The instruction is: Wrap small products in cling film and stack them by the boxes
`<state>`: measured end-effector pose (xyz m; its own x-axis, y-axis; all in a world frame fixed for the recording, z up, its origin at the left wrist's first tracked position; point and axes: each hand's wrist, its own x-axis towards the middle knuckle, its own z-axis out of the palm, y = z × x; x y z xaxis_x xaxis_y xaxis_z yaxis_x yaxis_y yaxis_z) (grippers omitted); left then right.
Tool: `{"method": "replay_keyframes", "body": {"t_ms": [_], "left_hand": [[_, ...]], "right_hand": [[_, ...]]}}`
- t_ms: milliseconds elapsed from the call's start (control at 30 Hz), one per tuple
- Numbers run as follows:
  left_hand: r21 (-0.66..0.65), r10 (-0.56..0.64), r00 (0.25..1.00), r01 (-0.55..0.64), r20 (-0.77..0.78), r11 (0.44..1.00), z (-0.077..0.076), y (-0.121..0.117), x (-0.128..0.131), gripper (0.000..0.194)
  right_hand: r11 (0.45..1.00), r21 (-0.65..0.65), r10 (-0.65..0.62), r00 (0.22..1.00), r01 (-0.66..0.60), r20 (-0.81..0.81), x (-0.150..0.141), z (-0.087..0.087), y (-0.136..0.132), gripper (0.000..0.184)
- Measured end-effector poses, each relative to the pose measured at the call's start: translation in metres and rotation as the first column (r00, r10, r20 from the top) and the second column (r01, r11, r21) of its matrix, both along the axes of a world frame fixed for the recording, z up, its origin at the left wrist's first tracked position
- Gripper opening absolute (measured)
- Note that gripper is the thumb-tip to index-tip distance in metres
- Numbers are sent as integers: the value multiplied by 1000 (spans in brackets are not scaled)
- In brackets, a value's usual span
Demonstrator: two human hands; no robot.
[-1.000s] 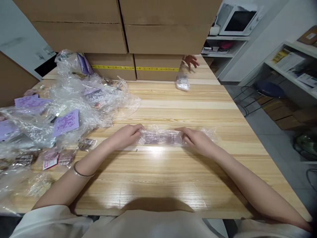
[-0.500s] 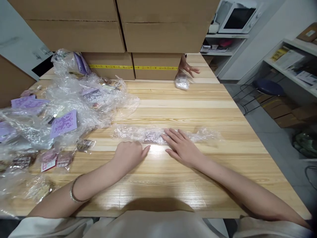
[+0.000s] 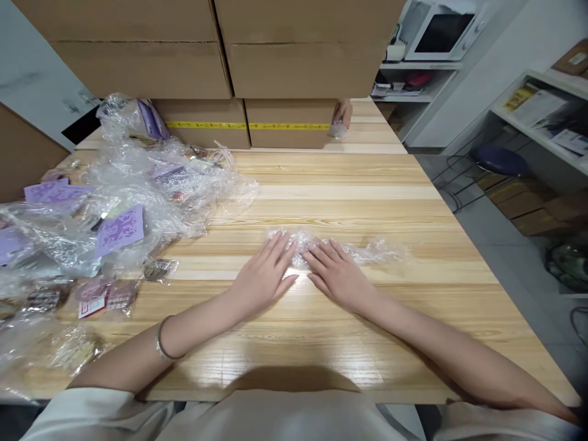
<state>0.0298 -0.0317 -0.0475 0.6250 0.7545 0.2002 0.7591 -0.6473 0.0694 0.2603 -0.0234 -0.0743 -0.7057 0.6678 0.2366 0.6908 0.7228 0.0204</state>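
A: Nearest first?
B: Light beige fabric sleeves [image 3: 92, 407] at the front edge of the pale wood-grain table [image 3: 367, 205]. Thin round metal bangle [image 3: 158, 338] on the left forearm.

A: Grip?
B: Left hand [image 3: 264, 272]: palm down, fingers extended, tips on the crumpled clear bubble-wrap bundle [image 3: 299, 240]. Right hand [image 3: 340, 275]: same pose, fingers flat on it just beside the left. Neither is curled round anything.

A: Bundle position?
B: On the table, ahead of the torso, mostly under both sets of fingers. Loose wrap end trails out past the right hand. Contents: can't tell.

A: Left side?
B: Heap of clear crinkled plastic packaging [image 3: 133, 174], flat purple patterned card [image 3: 120, 231] on it.

A: Far side?
B: Stacked brown cardboard boxes [image 3: 294, 70], printed yellow tape [image 3: 289, 126] along the lower ones. Co-worker's hand [image 3: 343, 112] at their right end, touching a small clear plastic packet [image 3: 338, 130]; grip unclear. Beyond: white boxy microwave [image 3: 444, 35] on a shelf.
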Motion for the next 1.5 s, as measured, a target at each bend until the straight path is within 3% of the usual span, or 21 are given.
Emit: {"method": "replay_keyframes", "body": {"t_ms": [67, 167, 267, 333, 433, 533, 633, 700, 767, 867, 967, 1100, 1233, 1367, 1500], "left_hand": [[-32, -25, 1000, 25, 2, 999, -12, -4, 5, 65], [-54, -19, 1000, 18, -4, 998, -22, -5, 9, 65], [-49, -24, 1000, 24, -9, 999, -25, -1, 8, 53], [-45, -42, 999, 42, -6, 998, -27, 3, 6, 49], [-54, -77, 997, 78, 23, 995, -30, 7, 2, 52], [-61, -104, 993, 107, 52, 992, -32, 9, 0, 49], [-61, -120, 990, 125, 79, 990, -32, 10, -1, 47], [-66, -125, 987, 132, 100, 989, -31, 10, -1, 45], [-94, -126, 986, 137, 112, 986, -27, 10, 0, 45], [-143, -114, 986, 131, 122, 981, -22, 11, 2, 46], [-120, -128, 980, 147, 152, 982, -20, 11, 1, 44], [36, -173, 971, 169, 163, 985, -23, 9, -3, 34], [181, -236, 957, 205, 169, 962, -21, 10, -7, 43], [-19, -229, 967, 233, 113, 972, -19, 25, -12, 55], [-172, -233, 958, 260, 164, 950, -18, 41, -21, 48]], "right_hand": [[993, 94, 65, 996, -70, 57, -5, 7, -13, 32], [987, 110, 99, 980, -119, 174, -10, 21, -42, 17], [979, 118, -192, 940, 165, 282, -8, 29, -62, 24], [920, 132, -392, 859, 369, 331, -3, 29, -61, 49], [879, 85, -469, 824, 468, 317, 9, 24, -38, 73], [904, -40, -415, 897, 425, 149, 17, 20, -11, 75], [928, -194, -345, 931, 319, -118, 17, 17, 3, 63], [941, -217, -311, 916, 259, -255, 12, 13, 5, 55], [960, -157, -272, 906, 233, -325, 7, 6, 4, 51], [982, -52, -189, 930, 182, -315, 2, -5, 4, 51], [998, -29, -66, 971, 61, -229, 0, -8, 6, 48], [997, -81, -4, 995, -4, -101, 0, 0, 8, 42], [994, -106, -12, 999, 8, -37, -1, 5, 6, 45], [992, -129, 5, 998, -13, -62, -3, 2, 7, 50], [982, -182, 14, 971, -59, -239, 5, -4, 15, 53]]}}
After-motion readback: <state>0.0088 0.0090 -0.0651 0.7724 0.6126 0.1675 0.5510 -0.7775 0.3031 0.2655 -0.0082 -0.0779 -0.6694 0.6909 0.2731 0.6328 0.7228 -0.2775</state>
